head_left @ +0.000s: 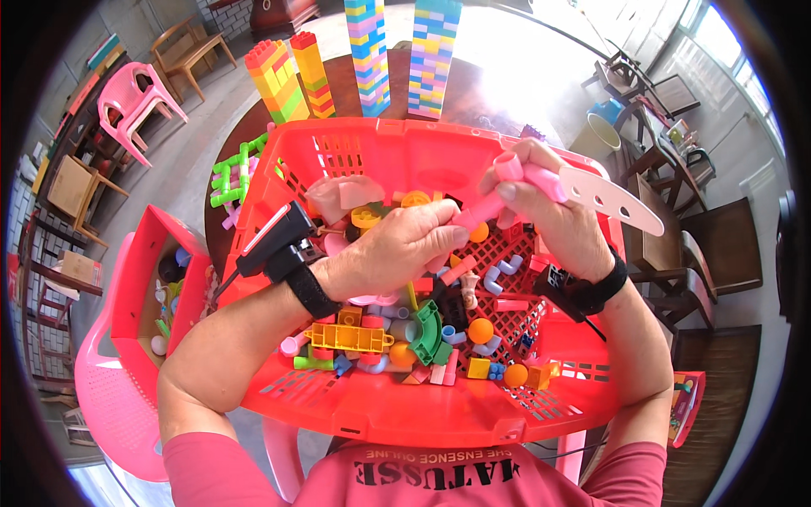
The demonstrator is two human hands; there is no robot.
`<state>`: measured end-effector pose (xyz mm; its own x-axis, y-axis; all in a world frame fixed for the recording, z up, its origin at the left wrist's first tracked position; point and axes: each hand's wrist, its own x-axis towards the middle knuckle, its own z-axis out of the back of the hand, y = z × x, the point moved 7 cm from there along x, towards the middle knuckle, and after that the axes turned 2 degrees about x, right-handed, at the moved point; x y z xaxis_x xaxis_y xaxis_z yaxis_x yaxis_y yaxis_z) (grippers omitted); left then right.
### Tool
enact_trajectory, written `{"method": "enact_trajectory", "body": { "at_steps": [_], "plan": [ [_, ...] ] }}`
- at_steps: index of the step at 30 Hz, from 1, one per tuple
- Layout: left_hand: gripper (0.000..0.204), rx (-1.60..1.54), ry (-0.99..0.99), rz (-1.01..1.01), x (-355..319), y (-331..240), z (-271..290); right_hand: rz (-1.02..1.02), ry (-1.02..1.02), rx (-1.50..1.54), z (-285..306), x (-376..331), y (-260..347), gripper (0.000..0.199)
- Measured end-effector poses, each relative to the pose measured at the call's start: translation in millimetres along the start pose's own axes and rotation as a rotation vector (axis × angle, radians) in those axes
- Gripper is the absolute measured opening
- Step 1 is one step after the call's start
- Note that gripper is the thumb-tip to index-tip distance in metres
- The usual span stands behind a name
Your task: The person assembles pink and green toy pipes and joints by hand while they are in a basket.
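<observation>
Above the red basket (372, 420), my left hand (397, 245) is closed on a pink toy pipe (477, 211), pinching it between thumb and fingers. The upper end of this pipe meets a pink pipe connector (508, 166) gripped by my right hand (553, 215). Whether the two are fully joined I cannot tell. Past my right hand's knuckles a pale pink flat strip with holes (621, 204) sticks out; its near end is hidden. Under my hands lie loose toys: a yellow toy truck frame (348, 338), a green curved track piece (429, 332), orange balls (481, 330) and grey-blue pipe elbows (492, 279).
Block towers (367, 59) stand on the round table behind the basket. A green pipe frame (239, 173) sits left of it. At my left, a red box (139, 279) of small toys rests on a pink chair (110, 406). Wooden chairs (718, 245) stand to the right.
</observation>
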<state>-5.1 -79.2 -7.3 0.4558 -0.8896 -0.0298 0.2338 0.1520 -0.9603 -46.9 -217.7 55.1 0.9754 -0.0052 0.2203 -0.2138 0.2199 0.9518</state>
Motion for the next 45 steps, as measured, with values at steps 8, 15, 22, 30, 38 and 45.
{"method": "enact_trajectory", "body": {
  "at_steps": [8,15,22,30,38,45],
  "plan": [
    [0.036,-0.04,0.031,-0.03,0.6,-2.3,-1.6,0.16,-0.097,0.149,12.9,-2.3,20.6,0.018],
    [0.032,0.007,0.117,-0.035,-3.7,-10.7,-19.8,0.15,-0.177,0.132,20.4,4.0,8.5,0.015],
    [0.024,0.003,0.027,-0.075,-7.3,-12.4,-25.6,0.028,0.039,0.254,-23.9,-0.4,-17.6,0.017],
    [0.021,0.043,-0.036,-0.125,-13.9,-22.2,-27.0,0.043,0.003,0.432,-31.6,-9.0,-12.4,0.019],
    [0.019,-0.018,-0.002,-0.052,-14.6,-19.1,-31.9,-0.025,0.051,0.384,-34.1,-8.1,-20.0,0.02],
    [0.017,-0.056,0.015,-0.051,-10.1,-10.3,-33.1,-0.017,0.111,0.275,-35.2,-4.9,-31.0,0.021]
  ]
}}
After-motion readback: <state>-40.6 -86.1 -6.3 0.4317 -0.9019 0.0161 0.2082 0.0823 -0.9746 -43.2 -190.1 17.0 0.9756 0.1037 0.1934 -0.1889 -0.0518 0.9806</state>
